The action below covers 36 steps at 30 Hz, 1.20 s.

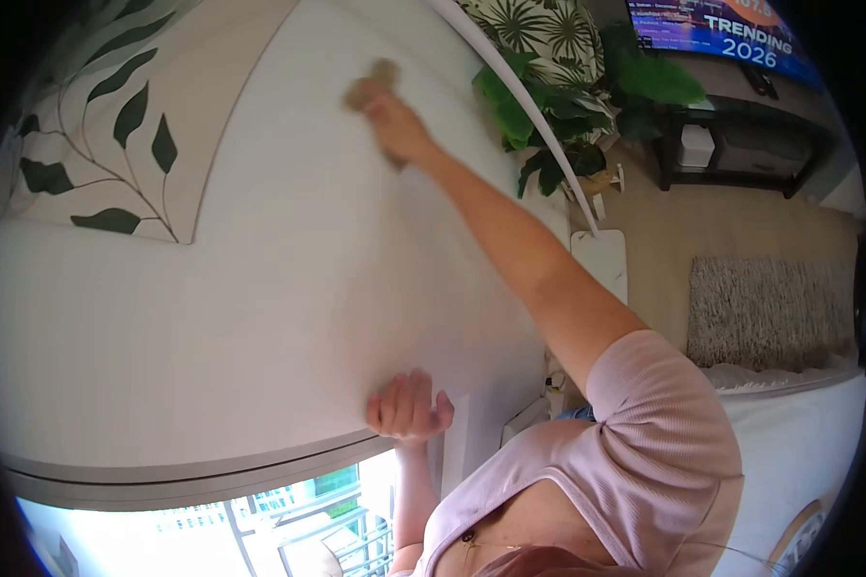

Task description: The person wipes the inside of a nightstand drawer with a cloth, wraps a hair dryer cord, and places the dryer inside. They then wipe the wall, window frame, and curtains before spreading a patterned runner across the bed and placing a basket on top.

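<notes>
My right arm stretches far up across the white wall (289, 288). My right hand (401, 130) is closed around a tan tool (370, 87), whose wide, blurred end lies against the wall. A darker bit shows below the palm; motion blur hides the tool's exact kind. Lower down, my left hand (409, 409) rests at the wall just above the window frame, its fingers bent and its thumb apart. Nothing shows in it.
A beige panel with green leaf branches (130, 154) hangs left. Below is a bright window (289, 524). A white curved pole (539, 115) passes by leafy plants (558, 106). Beyond stand a television (731, 38), a black stand (731, 149) and a grey rug (770, 313).
</notes>
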Motion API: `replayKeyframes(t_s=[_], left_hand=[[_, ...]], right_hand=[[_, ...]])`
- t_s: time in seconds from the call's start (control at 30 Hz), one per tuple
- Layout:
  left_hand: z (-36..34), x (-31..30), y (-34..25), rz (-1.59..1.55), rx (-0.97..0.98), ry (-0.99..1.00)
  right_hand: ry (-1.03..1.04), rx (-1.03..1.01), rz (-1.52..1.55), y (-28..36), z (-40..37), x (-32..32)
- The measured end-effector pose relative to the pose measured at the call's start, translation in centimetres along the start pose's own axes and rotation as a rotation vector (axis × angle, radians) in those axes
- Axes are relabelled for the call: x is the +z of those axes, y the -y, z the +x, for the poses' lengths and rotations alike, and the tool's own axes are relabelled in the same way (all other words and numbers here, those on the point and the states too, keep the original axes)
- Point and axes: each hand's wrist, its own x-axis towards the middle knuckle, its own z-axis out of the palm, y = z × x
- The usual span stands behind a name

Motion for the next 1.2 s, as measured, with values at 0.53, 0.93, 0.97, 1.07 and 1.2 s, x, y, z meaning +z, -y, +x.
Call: replayKeyframes(t_s=[0.53,0.93,0.97,1.07,1.2], left_hand=[[0.5,-0.5,-0.1,-0.057,-0.003,0.007],[-0.2,-0.4,0.2,-0.009,0.003,0.025],[-0.3,-0.4,0.2,-0.008,0.008,0.029],[-0.3,0.0,0.1,-0.01,0.001,0.015],[-0.5,-0.1,0.2,-0.01,0.002,-0.007]], right_hand=[[0.08,-1.022,0.1,8.1,-4.3,4.3],[-0.211,0.087,0.107,-8.0,6.8,-3.1],[-0.205,-0.012,0.076,-4.7,7.1,-2.0],[-0.194,-0.223,0.061,0.1,6.0,-0.1],[-0.26,0.027,0.034,-8.8,7.6,-2.4]])
